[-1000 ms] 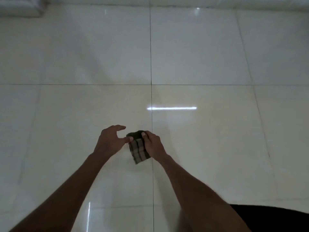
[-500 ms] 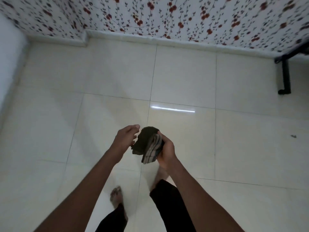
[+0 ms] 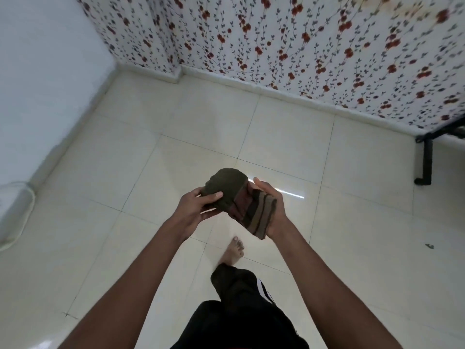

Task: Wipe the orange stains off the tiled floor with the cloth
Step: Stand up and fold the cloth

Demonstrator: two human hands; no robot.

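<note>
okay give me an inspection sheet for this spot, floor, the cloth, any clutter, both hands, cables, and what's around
Surface: cream tiled floor, glossy, with a light streak reflected by the right hand; no orange stains seen.
Job's things: folded striped cloth, held up off the floor between both hands.
Clutter: small dark speck on a tile at right.
Hands: left hand grips the cloth's dark end, thumb on top; right hand holds the striped end.
Cables: pale cord curving along the floor at left.
Surroundings: floral wall covering, plain white wall, black furniture leg at right, the person's bare foot below.
</note>
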